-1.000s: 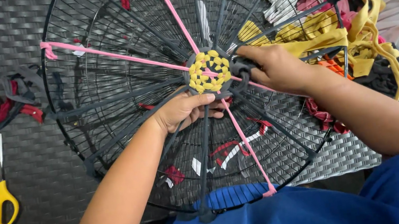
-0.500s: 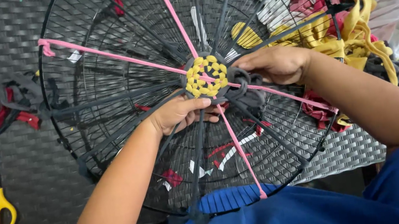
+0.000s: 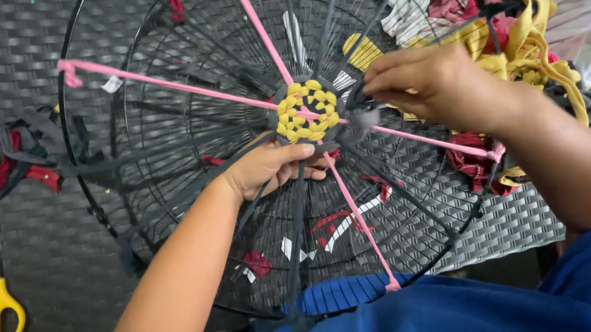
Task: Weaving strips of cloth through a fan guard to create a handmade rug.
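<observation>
Right hand shifted right of yellow weave; left hand stays below.

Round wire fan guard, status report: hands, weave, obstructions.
Left hand steadies round black wire fan guard below yellow woven centre. Right hand pinches dark fabric strip. Nothing blocking.

Bright, even daylight, soft shadows; slight motion blur on right hand, perhaps wide-angle edge distortion
</observation>
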